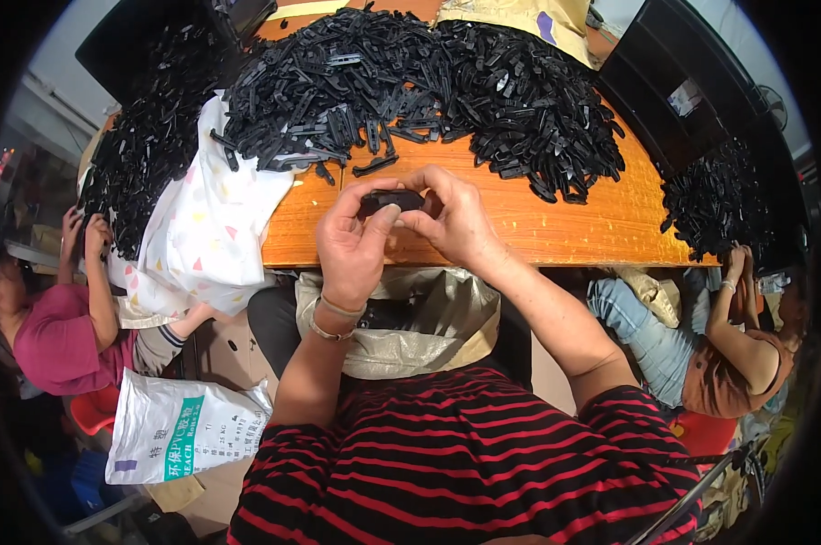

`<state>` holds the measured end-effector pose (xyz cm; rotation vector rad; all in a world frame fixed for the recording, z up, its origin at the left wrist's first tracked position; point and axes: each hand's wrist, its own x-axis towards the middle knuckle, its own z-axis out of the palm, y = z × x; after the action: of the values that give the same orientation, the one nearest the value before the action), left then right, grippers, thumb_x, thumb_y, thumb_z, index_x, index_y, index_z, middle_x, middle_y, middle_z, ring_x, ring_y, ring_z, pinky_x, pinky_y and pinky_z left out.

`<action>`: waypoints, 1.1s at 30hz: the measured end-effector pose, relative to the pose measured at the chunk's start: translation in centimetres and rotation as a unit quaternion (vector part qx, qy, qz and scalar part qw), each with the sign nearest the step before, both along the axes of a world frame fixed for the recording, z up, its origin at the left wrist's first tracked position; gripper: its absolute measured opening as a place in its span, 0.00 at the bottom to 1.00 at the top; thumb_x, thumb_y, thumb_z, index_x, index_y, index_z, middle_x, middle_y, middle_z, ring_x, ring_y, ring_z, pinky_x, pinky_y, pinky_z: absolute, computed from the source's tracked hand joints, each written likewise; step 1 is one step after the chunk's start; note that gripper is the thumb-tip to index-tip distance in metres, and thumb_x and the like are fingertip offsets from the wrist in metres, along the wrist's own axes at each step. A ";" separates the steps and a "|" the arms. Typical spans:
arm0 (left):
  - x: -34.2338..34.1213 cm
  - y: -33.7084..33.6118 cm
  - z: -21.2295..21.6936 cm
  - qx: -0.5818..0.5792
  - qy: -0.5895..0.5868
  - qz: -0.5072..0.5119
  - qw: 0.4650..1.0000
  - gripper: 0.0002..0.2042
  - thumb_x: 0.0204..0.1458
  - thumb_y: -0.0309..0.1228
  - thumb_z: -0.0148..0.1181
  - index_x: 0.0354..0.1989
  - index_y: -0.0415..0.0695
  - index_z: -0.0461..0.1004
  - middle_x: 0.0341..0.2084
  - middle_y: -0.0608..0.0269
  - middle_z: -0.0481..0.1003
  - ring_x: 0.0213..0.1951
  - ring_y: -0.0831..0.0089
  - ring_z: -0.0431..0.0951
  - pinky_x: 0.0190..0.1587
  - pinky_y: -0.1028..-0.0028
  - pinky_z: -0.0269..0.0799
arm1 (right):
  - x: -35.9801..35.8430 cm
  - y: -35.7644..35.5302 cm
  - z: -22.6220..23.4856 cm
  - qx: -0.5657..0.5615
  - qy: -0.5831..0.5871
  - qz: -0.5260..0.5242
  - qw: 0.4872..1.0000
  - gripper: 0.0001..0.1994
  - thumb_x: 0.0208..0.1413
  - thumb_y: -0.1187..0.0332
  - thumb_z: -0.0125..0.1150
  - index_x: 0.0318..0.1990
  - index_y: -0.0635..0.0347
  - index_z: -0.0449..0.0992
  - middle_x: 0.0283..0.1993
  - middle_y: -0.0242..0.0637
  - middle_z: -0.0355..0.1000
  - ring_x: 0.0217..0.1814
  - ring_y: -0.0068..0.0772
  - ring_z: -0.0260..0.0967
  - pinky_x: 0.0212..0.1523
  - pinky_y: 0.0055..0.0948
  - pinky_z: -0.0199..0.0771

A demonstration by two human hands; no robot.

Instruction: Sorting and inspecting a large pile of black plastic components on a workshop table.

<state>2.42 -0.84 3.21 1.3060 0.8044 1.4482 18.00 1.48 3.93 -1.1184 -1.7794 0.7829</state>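
Observation:
Between both hands, above the table's near edge, is a small black plastic part [392,201]. My left hand [356,238] grips it with the thumb in front and fingers behind. My right hand [454,218] pinches its other end between thumb and fingers. Just beyond lie loose black plastic pieces [374,165], long and narrow, at the edge of a large heap [338,77] of similar ones. A second heap [542,109] of black pieces lies to the right. Below my hands, an open woven sack [401,354] rests on my lap with dark pieces inside.
A patterned white cloth [215,218] hangs over the table's [610,227] left side. Two people work at the sides, one in a maroon shirt [65,331], one in brown [737,372], each by black pieces. A white printed sack [188,431] stands on the floor at left.

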 end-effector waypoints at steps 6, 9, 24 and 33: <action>0.0 0.3 -0.6 -0.020 -0.022 -0.020 0.999 0.13 0.54 0.19 0.57 0.48 0.35 0.70 0.40 0.64 0.73 0.40 0.81 0.74 0.42 0.82 0.71 | -0.2 0.5 -1.6 -0.005 -0.008 -0.023 1.000 0.15 0.42 0.74 0.72 0.37 0.63 0.73 0.25 0.30 0.69 0.23 0.15 0.63 0.24 0.20 0.65; -0.2 -0.3 -1.4 -0.053 -0.006 -0.013 0.998 0.11 0.54 0.21 0.58 0.46 0.37 0.71 0.36 0.66 0.74 0.36 0.83 0.73 0.37 0.82 0.70 | -0.5 -0.5 -2.4 -0.022 -0.006 -0.017 1.000 0.15 0.41 0.69 0.73 0.35 0.63 0.74 0.24 0.36 0.70 0.23 0.25 0.67 0.25 0.25 0.68; -2.3 6.3 -4.3 0.134 0.432 0.167 0.876 0.09 0.47 0.23 0.62 0.38 0.39 0.76 0.30 0.57 0.73 0.33 0.63 0.74 0.36 0.69 0.70 | 14.1 4.1 -5.5 0.141 -0.447 -0.199 0.861 0.09 0.43 0.69 0.64 0.32 0.59 0.73 0.34 0.42 0.68 0.34 0.47 0.72 0.33 0.42 0.74; -1.4 10.1 -5.4 0.184 0.584 0.199 0.766 0.08 0.41 0.24 0.66 0.30 0.41 0.73 0.30 0.58 0.72 0.37 0.59 0.71 0.39 0.66 0.69 | 8.2 5.5 -5.7 0.081 -0.396 -0.076 0.911 0.11 0.47 0.69 0.64 0.35 0.61 0.69 0.34 0.45 0.71 0.35 0.50 0.71 0.34 0.42 0.71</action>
<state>1.06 9.30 -2.22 2.5209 1.7317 0.9694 26.17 6.96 -1.77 -1.5689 -2.3113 0.0494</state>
